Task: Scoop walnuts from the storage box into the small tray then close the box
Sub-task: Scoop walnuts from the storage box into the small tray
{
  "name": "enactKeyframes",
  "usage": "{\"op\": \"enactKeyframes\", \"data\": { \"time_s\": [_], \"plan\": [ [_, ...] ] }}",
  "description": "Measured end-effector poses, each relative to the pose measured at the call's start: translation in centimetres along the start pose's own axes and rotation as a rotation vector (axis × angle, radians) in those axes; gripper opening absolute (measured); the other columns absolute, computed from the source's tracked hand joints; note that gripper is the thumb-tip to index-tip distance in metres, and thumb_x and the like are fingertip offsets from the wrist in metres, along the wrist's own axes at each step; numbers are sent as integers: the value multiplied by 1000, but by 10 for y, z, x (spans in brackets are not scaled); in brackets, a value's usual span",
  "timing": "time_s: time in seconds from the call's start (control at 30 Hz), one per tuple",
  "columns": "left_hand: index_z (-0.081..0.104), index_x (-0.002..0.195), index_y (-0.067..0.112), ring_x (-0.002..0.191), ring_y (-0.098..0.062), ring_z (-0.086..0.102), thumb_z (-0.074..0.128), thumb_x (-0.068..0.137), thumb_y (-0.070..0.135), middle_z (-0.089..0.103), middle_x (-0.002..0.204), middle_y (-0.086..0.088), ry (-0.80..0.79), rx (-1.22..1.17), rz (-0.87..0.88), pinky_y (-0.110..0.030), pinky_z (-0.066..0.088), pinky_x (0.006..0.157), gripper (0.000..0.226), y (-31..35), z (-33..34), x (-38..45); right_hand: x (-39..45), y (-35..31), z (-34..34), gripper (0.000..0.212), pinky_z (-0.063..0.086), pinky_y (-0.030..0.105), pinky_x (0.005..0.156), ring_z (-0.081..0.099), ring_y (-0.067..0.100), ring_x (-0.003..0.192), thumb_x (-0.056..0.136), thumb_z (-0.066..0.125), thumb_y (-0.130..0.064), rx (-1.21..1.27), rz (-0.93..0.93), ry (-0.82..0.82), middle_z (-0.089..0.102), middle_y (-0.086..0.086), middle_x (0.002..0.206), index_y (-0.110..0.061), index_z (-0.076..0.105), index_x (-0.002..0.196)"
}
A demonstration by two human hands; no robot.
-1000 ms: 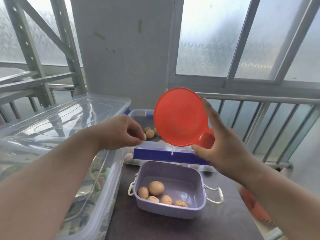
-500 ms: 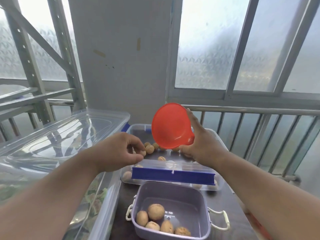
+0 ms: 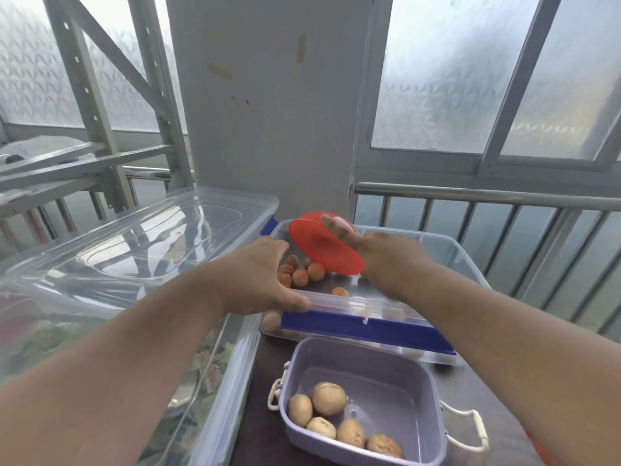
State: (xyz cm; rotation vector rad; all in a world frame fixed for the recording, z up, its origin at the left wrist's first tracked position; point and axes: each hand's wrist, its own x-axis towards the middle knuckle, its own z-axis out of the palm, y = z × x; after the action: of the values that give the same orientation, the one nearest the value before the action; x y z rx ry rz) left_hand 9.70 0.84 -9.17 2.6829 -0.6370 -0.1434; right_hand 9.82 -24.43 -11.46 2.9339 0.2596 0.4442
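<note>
The clear storage box (image 3: 467, 264) with a blue front latch (image 3: 366, 326) stands open on the dark table, with several walnuts (image 3: 300, 275) in its left part. My right hand (image 3: 386, 260) holds the red scoop (image 3: 322, 247), tilted mouth-down inside the box just above the walnuts. My left hand (image 3: 258, 280) rests on the box's front left rim, thumb on the edge, holding no object. The small lilac tray (image 3: 386, 375) with white side handles sits in front of the box and holds several walnuts (image 3: 327, 398).
A large clear lidded bin (image 3: 141, 250) fills the left side, against the box and tray. A grey pillar (image 3: 268, 95), metal shelving (image 3: 100, 112) and a window railing (image 3: 487, 196) stand behind. A red object (image 3: 544, 455) shows at the lower right table edge.
My right hand has lowered the red scoop from above the box down into it, near the walnuts. My left hand opened from a pinch and settled on the box's front rim.
</note>
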Motion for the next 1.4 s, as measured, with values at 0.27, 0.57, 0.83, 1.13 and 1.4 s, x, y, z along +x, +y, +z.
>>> {"op": "enactKeyframes", "data": {
  "time_s": [0.27, 0.57, 0.83, 1.13, 1.4],
  "plan": [
    [53, 124, 19, 134, -25, 55, 89, 72, 61, 47, 148, -2, -10, -2, -21, -42, 48, 110, 77, -1, -1, 3, 6, 1, 19, 127, 60, 40, 80, 66, 18, 75, 84, 76, -19, 421, 42, -196, 68, 7, 86, -41, -19, 164],
    [54, 138, 11, 131, -25, 58, 90, 72, 60, 55, 146, -3, -8, -31, -29, -45, 49, 110, 90, -2, -1, 2, -7, -3, -2, 122, 40, 25, 85, 61, 12, 82, 87, 83, -30, 550, -14, -289, 60, -6, 101, -39, -9, 166],
    [54, 141, 10, 121, -24, 59, 90, 74, 57, 56, 127, 2, -5, -41, -32, -44, 48, 107, 90, 0, -1, 1, -10, 15, -4, 118, 52, 37, 98, 65, 20, 105, 91, 82, -34, 458, -56, -397, 61, -2, 139, -57, -11, 160],
    [55, 142, 17, 130, -24, 60, 90, 72, 60, 62, 142, -1, -19, -29, -27, -44, 50, 109, 90, -3, -1, 4, -9, 27, -11, 120, 56, 47, 102, 66, 22, 114, 84, 88, -40, 484, -57, -535, 55, -9, 143, -75, -8, 148],
    [46, 155, 19, 138, -21, 53, 90, 71, 61, 54, 155, 2, -18, -15, -22, -35, 43, 109, 103, -3, 0, 5, -19, 33, 5, 99, 53, 30, 106, 63, 6, 124, 91, 85, -25, 909, 13, -694, 58, -24, 138, -59, 18, 156]
  ]
}}
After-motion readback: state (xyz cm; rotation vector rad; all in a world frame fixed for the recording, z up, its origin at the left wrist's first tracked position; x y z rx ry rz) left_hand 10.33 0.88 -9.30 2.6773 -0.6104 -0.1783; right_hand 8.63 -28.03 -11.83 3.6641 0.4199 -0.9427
